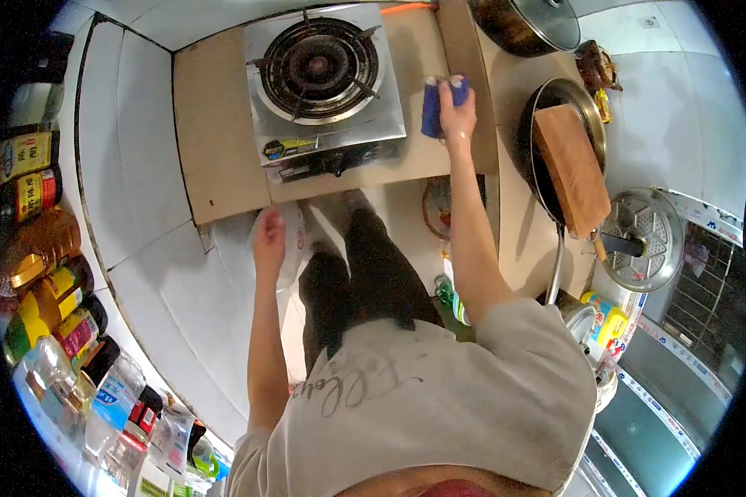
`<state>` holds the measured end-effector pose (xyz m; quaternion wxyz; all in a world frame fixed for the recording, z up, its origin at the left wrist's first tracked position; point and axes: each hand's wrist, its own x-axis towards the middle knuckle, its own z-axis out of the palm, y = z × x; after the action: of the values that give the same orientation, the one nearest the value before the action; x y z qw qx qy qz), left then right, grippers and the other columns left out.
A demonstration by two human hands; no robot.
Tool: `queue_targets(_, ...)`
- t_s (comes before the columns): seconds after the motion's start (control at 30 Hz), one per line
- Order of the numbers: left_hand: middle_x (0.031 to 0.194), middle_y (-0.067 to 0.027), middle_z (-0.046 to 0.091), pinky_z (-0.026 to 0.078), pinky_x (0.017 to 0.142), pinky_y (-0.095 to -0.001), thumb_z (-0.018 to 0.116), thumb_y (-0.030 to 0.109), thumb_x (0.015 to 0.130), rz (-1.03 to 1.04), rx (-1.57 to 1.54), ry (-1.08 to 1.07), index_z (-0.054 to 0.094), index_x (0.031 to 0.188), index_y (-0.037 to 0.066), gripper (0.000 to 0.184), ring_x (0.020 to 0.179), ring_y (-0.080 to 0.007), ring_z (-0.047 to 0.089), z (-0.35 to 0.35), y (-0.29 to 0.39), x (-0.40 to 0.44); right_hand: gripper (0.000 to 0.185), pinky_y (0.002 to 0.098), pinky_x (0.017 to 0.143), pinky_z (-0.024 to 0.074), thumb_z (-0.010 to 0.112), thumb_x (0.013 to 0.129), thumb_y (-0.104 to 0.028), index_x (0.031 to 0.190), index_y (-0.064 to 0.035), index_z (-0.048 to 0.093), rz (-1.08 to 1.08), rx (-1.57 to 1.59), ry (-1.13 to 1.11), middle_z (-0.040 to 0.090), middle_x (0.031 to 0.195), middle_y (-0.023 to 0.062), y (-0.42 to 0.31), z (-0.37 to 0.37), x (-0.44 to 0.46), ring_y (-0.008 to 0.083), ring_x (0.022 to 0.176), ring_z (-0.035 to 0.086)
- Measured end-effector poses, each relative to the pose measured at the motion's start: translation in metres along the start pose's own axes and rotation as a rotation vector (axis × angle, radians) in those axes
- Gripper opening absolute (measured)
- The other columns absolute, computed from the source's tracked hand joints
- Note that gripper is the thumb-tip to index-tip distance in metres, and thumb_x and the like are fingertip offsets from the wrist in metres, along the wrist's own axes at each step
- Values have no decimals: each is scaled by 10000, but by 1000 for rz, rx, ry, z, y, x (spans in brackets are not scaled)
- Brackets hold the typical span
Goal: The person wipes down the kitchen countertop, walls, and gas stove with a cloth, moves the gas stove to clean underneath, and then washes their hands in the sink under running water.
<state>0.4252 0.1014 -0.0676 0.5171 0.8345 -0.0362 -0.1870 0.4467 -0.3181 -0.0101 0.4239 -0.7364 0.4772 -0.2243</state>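
My right hand (457,116) grips a blue cloth (432,112) and presses it on the tan counter (427,161), just right of the gas stove (327,137). The stove is a single burner with a steel top and a dark, stained pan support (317,70). My left hand (268,236) hangs just below the counter's front edge, near the stove's left front corner. Its fingers look curled in and partly blurred, and I see nothing in them.
On the right, a frying pan (547,178) bears a wooden block (572,170). A lidded pot (526,25) stands behind it, and a glass lid (667,248) leans nearby. Sauce bottles (33,195) line the left side. An orange hose (408,7) runs behind the stove.
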Motion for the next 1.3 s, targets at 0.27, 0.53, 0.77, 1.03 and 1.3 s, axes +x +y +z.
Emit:
queue_targets(0.27, 1285, -158, 448, 416, 926, -337, 550, 236, 894, 6, -79, 200, 368, 1310, 25, 500, 1122, -236, 487, 4, 28, 66, 625, 505, 961, 307, 707, 715, -255, 1280, -159, 460, -509, -437, 186, 312, 1349, 282, 21, 68, -155, 410, 1169, 390)
queue_targets(0.53, 1295, -163, 459, 376, 964, -352, 516, 151, 902, -43, 14, 158, 384, 1322, 57, 450, 1173, -249, 465, -18, 17, 38, 454, 400, 854, 416, 572, 820, -183, 1262, -130, 482, -264, 71, 325, 468, 1133, 207, 81, 86, -117, 355, 973, 495)
queue_targets(0.77, 1241, -149, 494, 431, 896, -334, 550, 150, 882, 83, 62, 270, 456, 1261, 61, 401, 1114, -229, 493, -18, 35, 41, 502, 412, 781, 435, 457, 900, -446, 1114, 9, 457, 67, 58, 254, 597, 978, 225, 116, 45, -39, 353, 892, 580)
queue_targets(1.03, 976, -136, 580, 461, 756, -343, 627, 185, 803, 236, 286, 250, 620, 1024, 39, 264, 915, -259, 548, 20, 130, 119, 640, 646, 955, 169, 509, 824, -537, 1306, -125, 416, -546, -654, -81, 246, 1412, 209, 1, 52, -89, 437, 1270, 236)
queue_targets(1.3, 924, -92, 582, 430, 774, -377, 697, 201, 725, 385, 455, 352, 660, 951, 59, 269, 881, -275, 530, 61, 145, 143, 581, 427, 936, 379, 623, 813, -308, 1328, -165, 396, -615, -272, -329, 374, 1307, 211, 27, 45, -39, 410, 1121, 417)
